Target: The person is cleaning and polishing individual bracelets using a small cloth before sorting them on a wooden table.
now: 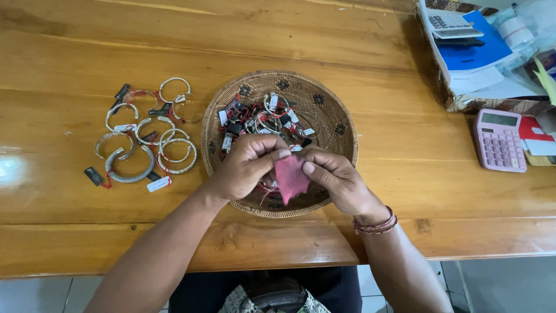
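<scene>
A round woven basket tray [333,124] sits on the wooden table and holds a pile of silver rings and bracelets [263,122] with red strings and small tags. Over its near rim my left hand [246,165] and my right hand [336,179] meet. Both pinch a small pink cloth [289,178] between thumbs and fingers. A tagged piece with red string hangs under my left hand, mostly hidden by the cloth and fingers. My right wrist wears red bead bracelets [375,225].
Several silver bangles [145,139] with tags lie spread on the wooden table [87,52] left of the tray. A pink calculator [499,141] lies at the right. Behind it a woven box holds papers, a blue folder [472,49] and a grey calculator [452,24].
</scene>
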